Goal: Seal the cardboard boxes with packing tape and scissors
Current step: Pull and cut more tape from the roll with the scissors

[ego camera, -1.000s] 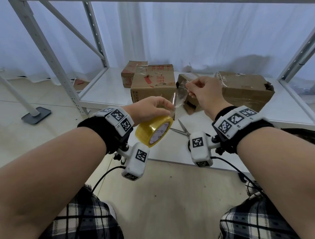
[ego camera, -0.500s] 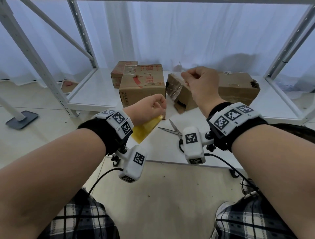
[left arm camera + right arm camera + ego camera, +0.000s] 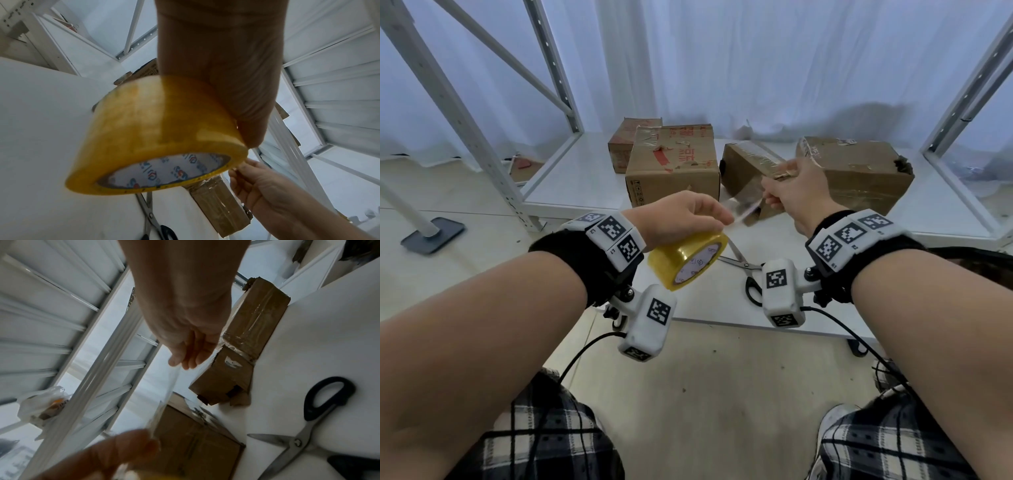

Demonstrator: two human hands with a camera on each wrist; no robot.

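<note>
My left hand (image 3: 681, 219) grips a yellow roll of packing tape (image 3: 688, 260) above the front of the white shelf; the roll (image 3: 156, 136) fills the left wrist view. A clear strip of tape (image 3: 743, 202) runs from the roll up to my right hand (image 3: 794, 192), which pinches its free end between thumb and fingers (image 3: 185, 358). Behind the strip a small taped cardboard box (image 3: 746, 168) lies tilted. Scissors (image 3: 744, 267) with black handles (image 3: 327, 394) lie on the shelf below my hands, blades apart.
On the white shelf (image 3: 571, 185) stand a larger box (image 3: 674, 171) with red tape, a small box (image 3: 626, 144) behind it and a long box (image 3: 859, 171) at the right. Grey rack uprights (image 3: 448, 102) flank both sides. A white curtain hangs behind.
The roll dipped under my left hand, then came back up with its side facing me. My right hand moved right and lower, drawing the strip longer.
</note>
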